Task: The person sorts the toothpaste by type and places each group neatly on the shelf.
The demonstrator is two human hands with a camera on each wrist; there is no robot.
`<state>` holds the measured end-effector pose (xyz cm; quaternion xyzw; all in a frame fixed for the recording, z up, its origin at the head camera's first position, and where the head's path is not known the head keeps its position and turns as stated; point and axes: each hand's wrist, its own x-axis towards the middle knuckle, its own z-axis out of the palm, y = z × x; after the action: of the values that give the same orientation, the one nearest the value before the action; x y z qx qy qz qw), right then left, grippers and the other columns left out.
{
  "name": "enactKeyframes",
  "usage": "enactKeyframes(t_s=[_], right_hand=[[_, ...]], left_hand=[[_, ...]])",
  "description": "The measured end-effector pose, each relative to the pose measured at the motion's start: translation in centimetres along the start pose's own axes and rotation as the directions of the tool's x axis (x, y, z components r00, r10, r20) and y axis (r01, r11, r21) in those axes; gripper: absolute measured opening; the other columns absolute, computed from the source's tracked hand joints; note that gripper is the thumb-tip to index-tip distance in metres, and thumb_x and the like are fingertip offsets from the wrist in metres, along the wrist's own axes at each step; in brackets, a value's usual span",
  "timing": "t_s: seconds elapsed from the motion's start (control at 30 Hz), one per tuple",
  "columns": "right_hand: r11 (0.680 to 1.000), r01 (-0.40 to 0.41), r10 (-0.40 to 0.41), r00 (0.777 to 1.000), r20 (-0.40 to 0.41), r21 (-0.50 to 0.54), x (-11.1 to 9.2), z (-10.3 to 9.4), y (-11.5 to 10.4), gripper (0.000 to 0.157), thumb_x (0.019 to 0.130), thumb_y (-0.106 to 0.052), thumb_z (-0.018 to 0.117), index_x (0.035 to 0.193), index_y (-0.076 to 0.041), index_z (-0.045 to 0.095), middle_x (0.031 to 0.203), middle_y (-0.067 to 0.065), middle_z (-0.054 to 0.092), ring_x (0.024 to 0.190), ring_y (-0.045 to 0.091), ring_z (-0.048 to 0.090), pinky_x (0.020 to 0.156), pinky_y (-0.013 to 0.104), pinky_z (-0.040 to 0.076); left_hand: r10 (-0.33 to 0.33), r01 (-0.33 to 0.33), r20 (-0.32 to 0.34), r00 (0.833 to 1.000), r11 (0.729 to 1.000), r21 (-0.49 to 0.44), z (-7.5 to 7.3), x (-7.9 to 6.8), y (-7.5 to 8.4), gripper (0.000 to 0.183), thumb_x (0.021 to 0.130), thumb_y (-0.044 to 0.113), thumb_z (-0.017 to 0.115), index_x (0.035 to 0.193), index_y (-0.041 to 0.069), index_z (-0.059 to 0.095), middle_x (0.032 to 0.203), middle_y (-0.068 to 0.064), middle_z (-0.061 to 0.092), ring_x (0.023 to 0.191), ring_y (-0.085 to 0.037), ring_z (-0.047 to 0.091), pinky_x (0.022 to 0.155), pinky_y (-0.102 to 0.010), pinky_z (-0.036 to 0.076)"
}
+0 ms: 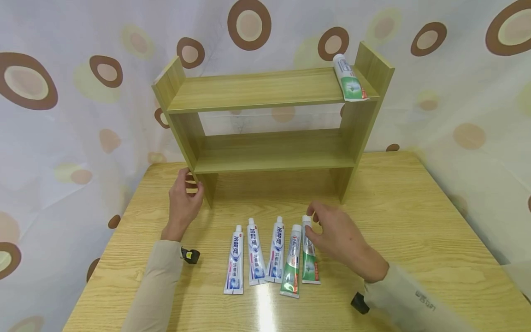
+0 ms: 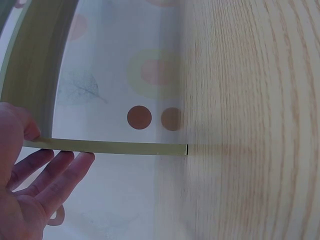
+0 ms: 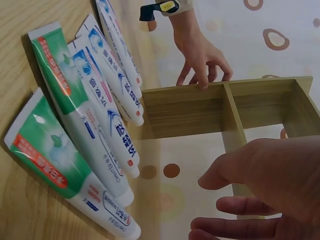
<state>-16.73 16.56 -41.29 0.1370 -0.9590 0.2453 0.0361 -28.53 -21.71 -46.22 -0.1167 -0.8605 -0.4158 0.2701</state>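
My left hand [image 1: 184, 203] grips the lower left side panel of a small wooden shelf [image 1: 269, 157]; in the left wrist view the thumb lies on one face and the fingers [image 2: 70, 175] on the other. My right hand [image 1: 342, 233] hovers at the cap end of the rightmost green-and-white toothpaste tube [image 1: 310, 265], thumb and fingers parted. In the right wrist view nothing lies between its fingers. A second green-and-white toothpaste tube [image 1: 291, 272] lies just left of that one. Farther left are three blue-and-white toothpaste tubes [image 1: 275, 251], caps toward the shelf.
Another green-and-white toothpaste tube [image 1: 350, 83] lies at the right end of the shelf's top board, its flat end at the front edge. The shelf stands toward the back of the wooden table [image 1: 398, 221], before a patterned curtain [image 1: 79, 138].
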Motion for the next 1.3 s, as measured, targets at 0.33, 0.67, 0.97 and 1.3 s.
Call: enactKeyframes(t_s=[0.33, 0.67, 0.97, 1.3], right_hand=[[0.998, -0.057, 0.056, 0.996, 0.065, 0.018, -0.5, 1.6, 0.2, 0.034, 0.095, -0.013, 0.08, 0.124, -0.005, 0.065, 0.109, 0.015, 0.074, 0.082, 0.019, 0.066, 0.066, 0.029, 0.057], [0.998, -0.064, 0.064, 0.994, 0.086, -0.007, -1.3, 3.1, 0.6, 0.032, 0.095, -0.013, 0.082, 0.121, -0.005, 0.066, 0.099, 0.009, 0.071, 0.07, 0.013, 0.055, 0.057, 0.023, 0.048], [0.994, -0.105, 0.103, 0.989, 0.104, 0.014, -2.0, 3.9, 0.7, 0.032, 0.094, -0.012, 0.082, 0.121, -0.005, 0.066, 0.092, 0.006, 0.065, 0.067, 0.013, 0.051, 0.052, 0.021, 0.043], [0.982, -0.179, 0.17, 0.975, 0.141, 0.053, -3.4, 4.9, 0.7, 0.028, 0.094, -0.011, 0.082, 0.117, -0.007, 0.065, 0.085, 0.002, 0.057, 0.064, 0.013, 0.051, 0.051, 0.022, 0.039]], left_hand=[[-0.004, 0.004, 0.003, 1.0, 1.0, -0.015, 0.0, 0.0, 0.0, 0.041, 0.101, 0.001, 0.066, 0.141, -0.001, 0.058, 0.114, -0.027, 0.072, 0.093, -0.041, 0.076, 0.067, -0.005, 0.05], [-0.005, 0.005, 0.002, 1.0, 1.0, -0.015, 0.1, -0.1, 0.0, 0.04, 0.102, 0.002, 0.066, 0.14, -0.003, 0.057, 0.114, -0.027, 0.072, 0.093, -0.041, 0.076, 0.068, -0.006, 0.051], [-0.019, 0.019, 0.0, 1.0, 1.0, -0.012, 0.2, -0.2, 0.0, 0.041, 0.101, 0.002, 0.067, 0.141, -0.002, 0.057, 0.114, -0.027, 0.072, 0.094, -0.042, 0.077, 0.069, -0.013, 0.056], [-0.031, 0.031, 0.01, 0.999, 0.999, -0.018, 0.0, -0.1, 0.2, 0.04, 0.102, 0.002, 0.066, 0.141, -0.002, 0.057, 0.115, -0.027, 0.072, 0.094, -0.041, 0.077, 0.068, -0.005, 0.05]])
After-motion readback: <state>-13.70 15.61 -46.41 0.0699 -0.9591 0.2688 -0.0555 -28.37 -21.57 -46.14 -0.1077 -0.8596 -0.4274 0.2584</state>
